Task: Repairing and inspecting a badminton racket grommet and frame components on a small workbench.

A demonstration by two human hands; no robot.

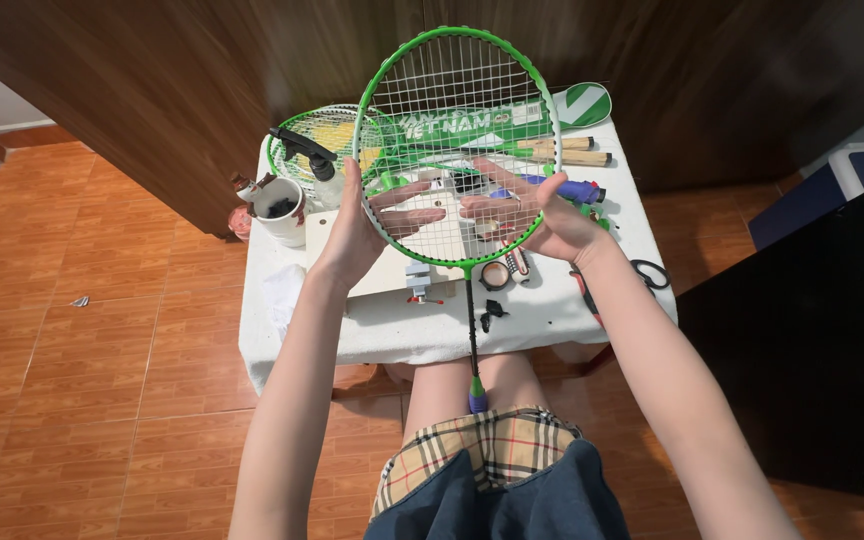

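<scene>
A green-framed badminton racket [457,140] with white strings stands upright in front of me, its thin shaft running down to a purple-tipped grip [477,396] resting at my lap. My left hand [362,225] grips the left rim of the head, fingers spread behind the strings. My right hand [542,210] holds the right rim the same way, its fingers also lying against the back of the string bed. Both hands sit at the lower half of the head, above the small table.
A small white-covered table [422,325] carries a second green racket [317,135], a spray bottle [314,165], a white cup [280,212], wooden handles [577,150], a white board [392,270], tape rolls [495,275], scissors [652,272] and small tools. Dark wooden wall behind, black cabinet [812,330] at right, tiled floor at left.
</scene>
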